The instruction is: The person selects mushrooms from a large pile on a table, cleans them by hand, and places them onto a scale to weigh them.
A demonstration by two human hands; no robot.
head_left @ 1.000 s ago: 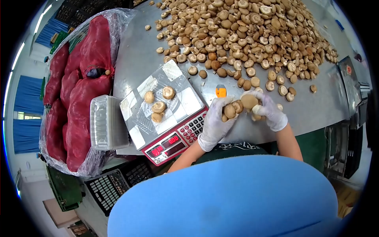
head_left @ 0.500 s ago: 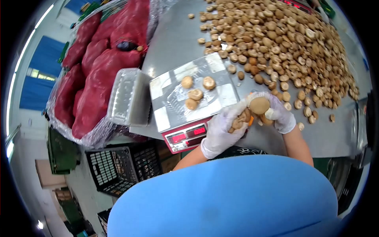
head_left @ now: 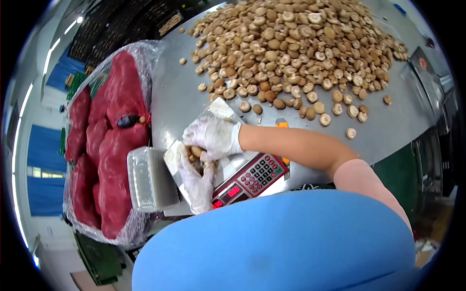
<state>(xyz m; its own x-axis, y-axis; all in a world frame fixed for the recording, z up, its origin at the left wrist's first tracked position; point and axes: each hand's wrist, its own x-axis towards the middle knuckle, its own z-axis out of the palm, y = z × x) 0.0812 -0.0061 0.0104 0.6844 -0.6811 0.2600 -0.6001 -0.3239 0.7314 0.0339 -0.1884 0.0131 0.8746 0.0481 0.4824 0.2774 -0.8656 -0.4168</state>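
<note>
Over the plate of the digital scale (head_left: 250, 178), both my white-gloved hands are cupped around several brown mushrooms (head_left: 195, 153). My left hand (head_left: 195, 183) curls about them on the near side, thumb and fingers bent. From the far side my right hand (head_left: 213, 138) presses over them, its forearm stretched across the scale's right part. The gloves hide most of the plate and whatever lies under the mushrooms. Red digits glow on the scale's display, beside its keypad.
A large heap of mushrooms (head_left: 291, 53) covers the back of the metal table (head_left: 170, 92). Clear plastic trays (head_left: 151, 179) stand stacked left of the scale. Red mesh sacks (head_left: 116, 165) in plastic wrap lie further left. An orange object (head_left: 281, 124) shows beside my right forearm.
Both hands have moved left from beside the scale to over its plate, bringing the mushrooms they held. The view has turned, and the mushrooms on the plate are now covered by my hands.
</note>
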